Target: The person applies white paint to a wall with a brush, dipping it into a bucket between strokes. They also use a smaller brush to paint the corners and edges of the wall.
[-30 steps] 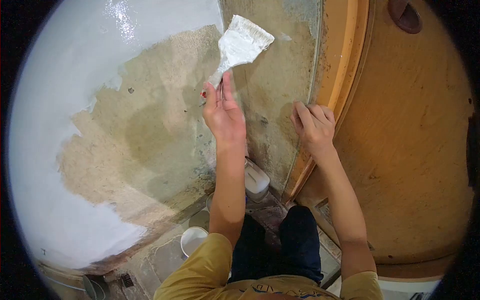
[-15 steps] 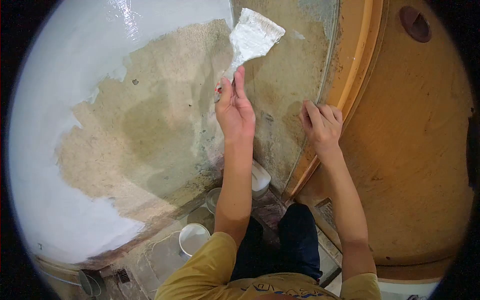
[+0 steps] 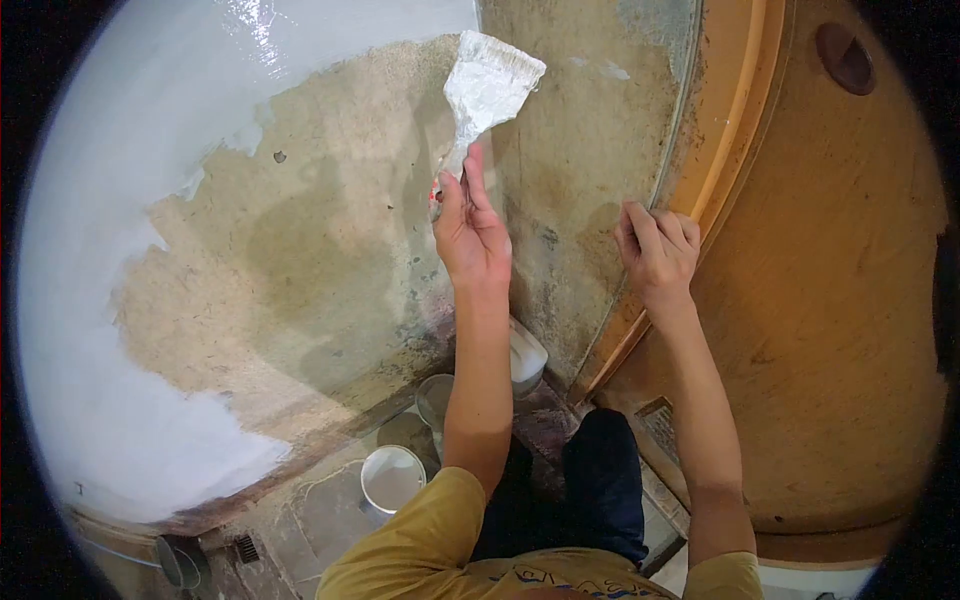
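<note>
A wide paintbrush [image 3: 490,85] coated in white paint points upward near the wall corner. My left hand [image 3: 472,235] is closed around its handle, with the bristles above the fingers. Whether the bristles touch the wall cannot be made out. My right hand [image 3: 660,245] is raised beside the door frame [image 3: 735,130], its fingers curled together; what they hold, if anything, is hidden. Wet white paint [image 3: 120,250] covers the outer part of the left wall, around a bare, stained beige patch [image 3: 330,250]. A small white smear [image 3: 605,68] marks the wall right of the brush.
On the floor stand a white bucket [image 3: 392,480], a grey round container [image 3: 432,400] and a white plastic jug [image 3: 527,358] in the corner. A brown door [image 3: 820,300] with a round dark fitting [image 3: 845,58] fills the right side. A floor drain [image 3: 247,547] lies lower left.
The brush in my left hand has moved slightly left and down, away from the white smear. My right hand stays curled, and shows slightly farther right as the view shifts.
</note>
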Action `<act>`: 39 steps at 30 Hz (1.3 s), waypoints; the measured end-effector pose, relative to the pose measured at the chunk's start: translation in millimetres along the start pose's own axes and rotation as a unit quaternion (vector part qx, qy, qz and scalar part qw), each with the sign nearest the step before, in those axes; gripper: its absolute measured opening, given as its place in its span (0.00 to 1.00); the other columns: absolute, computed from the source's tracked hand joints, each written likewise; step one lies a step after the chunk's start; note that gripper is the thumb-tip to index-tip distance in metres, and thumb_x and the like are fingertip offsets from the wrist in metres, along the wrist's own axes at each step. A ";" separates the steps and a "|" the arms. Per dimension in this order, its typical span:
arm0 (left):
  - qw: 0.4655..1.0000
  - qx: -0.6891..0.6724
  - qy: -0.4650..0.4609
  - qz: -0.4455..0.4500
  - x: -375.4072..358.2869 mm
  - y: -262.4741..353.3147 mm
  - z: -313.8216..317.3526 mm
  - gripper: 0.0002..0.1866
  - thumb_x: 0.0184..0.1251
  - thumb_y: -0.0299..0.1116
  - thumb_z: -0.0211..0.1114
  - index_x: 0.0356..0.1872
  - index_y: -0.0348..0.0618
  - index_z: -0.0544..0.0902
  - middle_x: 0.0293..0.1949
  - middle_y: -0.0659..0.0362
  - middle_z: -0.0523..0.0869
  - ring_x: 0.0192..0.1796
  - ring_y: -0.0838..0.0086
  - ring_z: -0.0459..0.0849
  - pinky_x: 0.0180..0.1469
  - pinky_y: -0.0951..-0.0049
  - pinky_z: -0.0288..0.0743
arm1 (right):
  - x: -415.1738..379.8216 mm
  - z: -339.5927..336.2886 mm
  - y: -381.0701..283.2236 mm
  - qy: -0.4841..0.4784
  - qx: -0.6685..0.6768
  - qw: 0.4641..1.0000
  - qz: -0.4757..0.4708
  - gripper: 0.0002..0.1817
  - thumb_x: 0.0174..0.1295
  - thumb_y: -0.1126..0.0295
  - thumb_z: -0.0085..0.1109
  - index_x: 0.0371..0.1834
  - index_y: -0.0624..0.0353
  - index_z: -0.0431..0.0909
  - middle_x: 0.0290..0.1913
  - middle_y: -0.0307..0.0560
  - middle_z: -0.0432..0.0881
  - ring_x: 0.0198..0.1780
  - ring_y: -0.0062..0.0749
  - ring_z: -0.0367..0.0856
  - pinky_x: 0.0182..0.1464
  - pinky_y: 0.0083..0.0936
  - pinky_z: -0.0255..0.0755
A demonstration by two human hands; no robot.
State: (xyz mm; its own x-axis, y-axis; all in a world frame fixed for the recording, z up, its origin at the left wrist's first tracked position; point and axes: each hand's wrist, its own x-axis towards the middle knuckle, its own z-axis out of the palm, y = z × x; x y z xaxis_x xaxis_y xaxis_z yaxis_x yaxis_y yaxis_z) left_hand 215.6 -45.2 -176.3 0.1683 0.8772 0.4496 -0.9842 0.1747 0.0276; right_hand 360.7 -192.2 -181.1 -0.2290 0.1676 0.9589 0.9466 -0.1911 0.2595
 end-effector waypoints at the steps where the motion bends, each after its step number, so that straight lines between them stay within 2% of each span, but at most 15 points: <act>1: 1.000 0.019 0.002 0.006 -0.2 3.9 0.8 0.18 0.74 0.27 0.55 0.55 0.18 0.68 0.63 0.38 0.70 0.68 0.57 0.70 0.71 0.69 0.68 | 0.2 -0.4 -0.3 0.000 0.001 1.000 -0.001 0.14 0.46 0.75 0.72 0.38 0.56 0.82 0.26 0.37 0.78 0.32 0.26 0.78 0.41 0.24 0.68; 5: 0.994 0.098 -0.010 0.055 -1.7 25.8 17.1 0.17 0.73 0.28 0.56 0.52 0.19 0.71 0.57 0.40 0.75 0.63 0.57 0.75 0.69 0.71 0.71 | -1.2 -0.4 0.2 -0.007 0.007 1.000 0.000 0.15 0.46 0.75 0.72 0.40 0.57 0.81 0.26 0.38 0.79 0.33 0.28 0.78 0.41 0.24 0.69; 12: 0.987 0.109 -0.023 0.113 23.9 78.2 41.5 0.12 0.74 0.27 0.55 0.44 0.23 0.72 0.48 0.44 0.80 0.60 0.54 0.78 0.67 0.68 0.75 | -0.7 -0.5 -0.4 0.000 0.004 1.000 0.002 0.15 0.47 0.75 0.72 0.40 0.56 0.81 0.28 0.37 0.79 0.33 0.28 0.78 0.41 0.24 0.69; 15: 0.979 0.150 -0.026 0.136 30.5 98.5 61.1 0.08 0.73 0.25 0.56 0.38 0.26 0.74 0.45 0.48 0.80 0.53 0.56 0.82 0.64 0.63 0.78 | 0.9 -1.2 -1.4 -0.001 -0.001 1.000 0.001 0.15 0.47 0.74 0.72 0.39 0.56 0.81 0.28 0.37 0.80 0.33 0.28 0.78 0.42 0.23 0.68; 17: 0.943 0.233 -0.093 0.218 32.1 105.0 69.0 0.06 0.70 0.21 0.57 0.32 0.29 0.75 0.39 0.53 0.79 0.44 0.62 0.84 0.60 0.58 0.82 | 1.6 -2.8 -1.6 -0.003 0.002 1.000 -0.001 0.15 0.47 0.74 0.72 0.39 0.55 0.81 0.28 0.37 0.80 0.33 0.28 0.78 0.42 0.23 0.68; 20: 0.913 0.302 -0.095 0.259 34.2 108.0 78.1 0.08 0.68 0.19 0.58 0.27 0.32 0.75 0.34 0.56 0.77 0.39 0.67 0.83 0.55 0.56 0.85 | 0.3 0.4 -0.9 0.003 0.001 1.000 -0.002 0.14 0.48 0.73 0.72 0.39 0.55 0.81 0.28 0.36 0.80 0.33 0.28 0.78 0.42 0.23 0.68; 24: 0.887 0.347 -0.078 0.295 43.3 107.7 87.4 0.08 0.67 0.18 0.59 0.26 0.32 0.75 0.33 0.58 0.77 0.38 0.69 0.83 0.52 0.57 0.86 | -0.7 0.2 -0.9 0.001 -0.008 1.000 0.000 0.15 0.49 0.73 0.72 0.40 0.55 0.81 0.28 0.37 0.80 0.33 0.29 0.78 0.42 0.24 0.68; 26: 0.873 0.362 -0.114 0.307 52.5 108.8 89.8 0.06 0.67 0.17 0.59 0.30 0.28 0.73 0.38 0.54 0.77 0.40 0.61 0.83 0.54 0.59 0.86 | -0.9 -0.4 -0.6 -0.003 -0.005 1.000 0.001 0.15 0.49 0.73 0.72 0.40 0.56 0.81 0.28 0.37 0.80 0.33 0.29 0.78 0.42 0.24 0.68; 30: 0.863 0.373 -0.141 0.312 70.9 111.8 101.7 0.05 0.68 0.18 0.58 0.32 0.27 0.73 0.40 0.52 0.76 0.40 0.62 0.82 0.54 0.59 0.86 | -2.4 0.3 -0.3 -0.008 -0.005 1.000 -0.001 0.15 0.49 0.73 0.72 0.41 0.56 0.81 0.30 0.38 0.80 0.34 0.31 0.78 0.42 0.25 0.69; 32: 0.934 0.265 -0.118 0.207 81.2 120.0 106.3 0.06 0.69 0.19 0.56 0.40 0.23 0.71 0.44 0.48 0.76 0.46 0.59 0.82 0.56 0.61 0.85 | -2.4 0.6 1.2 -0.005 0.003 1.000 -0.003 0.15 0.49 0.73 0.72 0.41 0.56 0.81 0.30 0.39 0.80 0.34 0.31 0.78 0.43 0.25 0.69; 33: 0.933 0.266 -0.120 0.209 86.0 125.7 105.5 0.06 0.69 0.19 0.56 0.40 0.23 0.71 0.44 0.48 0.76 0.46 0.59 0.82 0.56 0.61 0.85 | -2.1 0.6 0.9 -0.005 0.009 1.000 -0.004 0.15 0.49 0.74 0.72 0.41 0.57 0.81 0.30 0.39 0.80 0.34 0.31 0.78 0.43 0.25 0.69; 35: 0.983 0.161 -0.051 0.067 91.9 134.4 100.8 0.13 0.70 0.21 0.54 0.50 0.18 0.67 0.51 0.42 0.74 0.52 0.55 0.80 0.58 0.65 0.84 | -0.7 -2.7 -1.2 -0.008 0.013 1.000 0.001 0.15 0.49 0.74 0.71 0.42 0.57 0.81 0.30 0.39 0.80 0.34 0.31 0.78 0.43 0.25 0.69; 36: 0.983 0.163 -0.053 0.068 89.6 135.4 100.9 0.13 0.70 0.21 0.54 0.50 0.18 0.67 0.51 0.42 0.74 0.52 0.55 0.80 0.58 0.65 0.84 | -0.1 -3.8 -1.6 -0.013 0.015 1.000 0.005 0.15 0.49 0.74 0.71 0.42 0.57 0.81 0.30 0.39 0.81 0.34 0.31 0.78 0.43 0.25 0.69; 38: 0.998 0.049 0.002 -0.039 81.6 138.7 98.5 0.16 0.71 0.22 0.53 0.51 0.17 0.64 0.52 0.39 0.73 0.51 0.55 0.81 0.54 0.73 0.85 | -2.0 -1.5 0.2 -0.008 0.015 1.000 0.002 0.15 0.49 0.74 0.71 0.41 0.57 0.81 0.30 0.39 0.81 0.34 0.31 0.79 0.43 0.25 0.69; 39: 0.998 0.049 -0.001 -0.039 78.6 139.4 95.3 0.16 0.71 0.22 0.53 0.51 0.17 0.64 0.52 0.39 0.73 0.51 0.55 0.81 0.54 0.73 0.85 | -2.3 -0.7 0.9 -0.005 0.015 1.000 -0.003 0.15 0.50 0.74 0.71 0.41 0.57 0.81 0.30 0.39 0.80 0.34 0.30 0.79 0.43 0.25 0.69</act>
State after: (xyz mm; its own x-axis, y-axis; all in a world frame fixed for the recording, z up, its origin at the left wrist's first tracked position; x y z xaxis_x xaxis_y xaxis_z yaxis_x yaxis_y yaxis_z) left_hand 86.4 5.5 -52.0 0.2449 0.8619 0.4439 -0.9687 0.1979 0.1500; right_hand 361.9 -193.4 -183.0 -0.2330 0.1789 0.9559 0.9515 -0.1613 0.2621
